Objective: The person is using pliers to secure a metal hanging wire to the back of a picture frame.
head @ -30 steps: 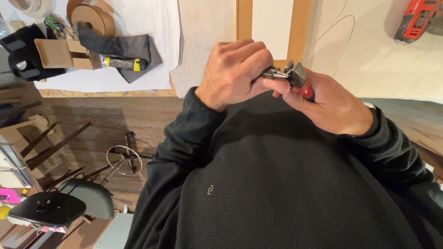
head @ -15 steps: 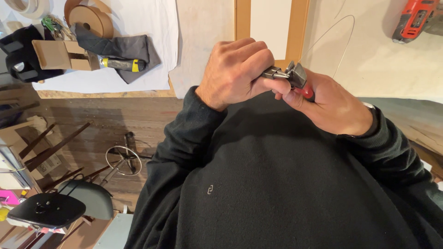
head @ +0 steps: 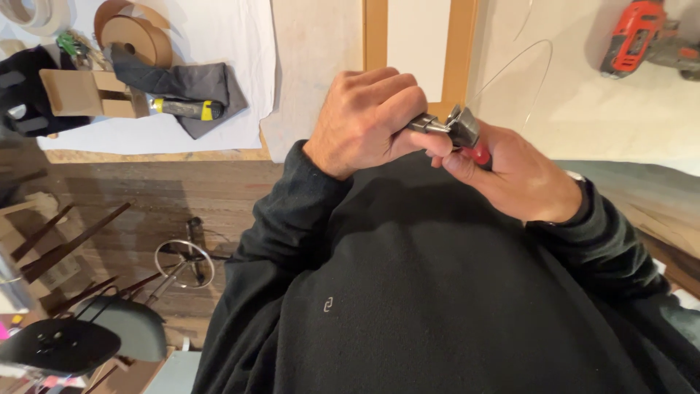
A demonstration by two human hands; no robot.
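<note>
The fingers [head: 379, 109] of the left hand [head: 368, 120] are curled tight around the dark grey end of a small hand tool [head: 461, 130], knuckles up, thumb tucked underneath. The right hand [head: 521, 179] closes on the same tool from the other side, its fingers wrapped over a red handle [head: 479, 155] that shows only as a sliver below the metal head. Both hands are clenched on it, held up close against the chest of the black sweater [head: 437, 292] (the tool's working end is too small and too covered to tell exactly what it is). A thin wire [head: 510, 55] arcs up from near the tool over the pale table [head: 583, 109]. Further out lie an orange-red power drill [head: 642, 36], a grey cloth [head: 197, 87], a brown tape roll [head: 135, 36] and a yellow-and-black handled tool [head: 186, 109]. Judging from the grip, the risk is a slip: the two hands press toward each other on a small metal part, and if it gave way suddenly a fingertip could be pinched or the springy wire could whip loose.
</note>
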